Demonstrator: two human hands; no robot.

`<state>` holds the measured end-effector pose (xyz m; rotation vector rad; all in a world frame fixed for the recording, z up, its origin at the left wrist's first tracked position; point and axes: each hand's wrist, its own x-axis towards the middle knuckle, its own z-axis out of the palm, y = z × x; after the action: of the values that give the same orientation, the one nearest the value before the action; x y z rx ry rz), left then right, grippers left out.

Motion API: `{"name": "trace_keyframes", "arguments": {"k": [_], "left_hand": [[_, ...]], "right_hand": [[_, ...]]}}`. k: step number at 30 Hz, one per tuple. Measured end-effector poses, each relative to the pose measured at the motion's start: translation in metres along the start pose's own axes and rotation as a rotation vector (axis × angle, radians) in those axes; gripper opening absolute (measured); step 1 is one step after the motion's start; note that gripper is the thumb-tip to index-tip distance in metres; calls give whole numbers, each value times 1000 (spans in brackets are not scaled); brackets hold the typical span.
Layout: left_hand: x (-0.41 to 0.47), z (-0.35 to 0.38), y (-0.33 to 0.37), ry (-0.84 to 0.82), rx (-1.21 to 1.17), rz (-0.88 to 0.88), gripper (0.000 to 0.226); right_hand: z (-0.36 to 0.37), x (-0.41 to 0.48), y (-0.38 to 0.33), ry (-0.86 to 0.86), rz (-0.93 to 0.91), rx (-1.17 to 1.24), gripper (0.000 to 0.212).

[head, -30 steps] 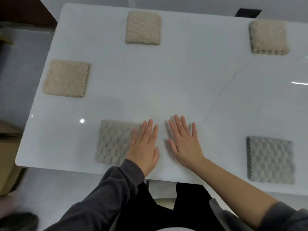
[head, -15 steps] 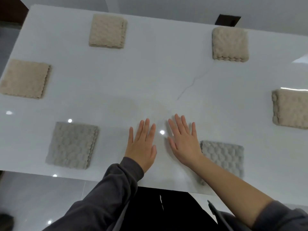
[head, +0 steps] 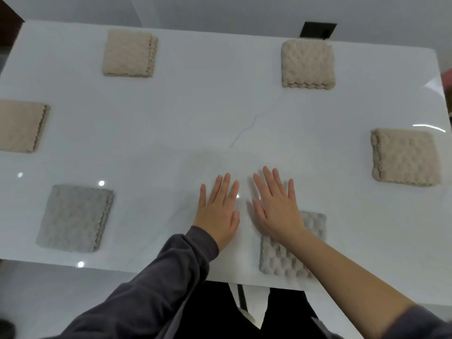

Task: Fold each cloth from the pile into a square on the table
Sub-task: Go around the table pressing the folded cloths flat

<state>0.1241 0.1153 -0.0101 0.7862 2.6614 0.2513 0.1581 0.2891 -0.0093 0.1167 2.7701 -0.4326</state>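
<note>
Several folded square cloths lie spread over the white table (head: 220,113). A grey cloth (head: 73,217) sits at the near left, and another grey cloth (head: 288,260) at the near right is partly hidden under my right forearm. Beige cloths lie at the far left (head: 128,53), the left edge (head: 20,126), the far right (head: 307,64) and the right edge (head: 404,157). My left hand (head: 217,211) and my right hand (head: 276,206) lie flat, fingers straight, side by side on the bare tabletop between the two grey cloths. Neither hand holds anything.
The table's near edge runs just below my wrists. A dark object (head: 318,30) stands behind the table's far edge. A thin dark vein (head: 244,133) crosses the tabletop's middle. The floor shows at the lower left.
The view has swung to the right and pulled back, so the right-edge beige cloth now shows in full. Both hands have stayed flat on the table in the same spot.
</note>
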Motion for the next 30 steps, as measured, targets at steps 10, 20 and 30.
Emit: {"name": "trace_keyframes", "arguments": {"k": [10, 20, 30], "left_hand": [[-32, 62, 112, 97, -68, -224, 64], [-26, 89, 131, 120, -42, -239, 62], [-25, 98, 125, 123, 54, -176, 60]], "right_hand": [[3, -68, 119, 61, -138, 4, 60], [52, -107, 131, 95, -123, 31, 58], [74, -104, 108, 200, -26, 37, 55]]}}
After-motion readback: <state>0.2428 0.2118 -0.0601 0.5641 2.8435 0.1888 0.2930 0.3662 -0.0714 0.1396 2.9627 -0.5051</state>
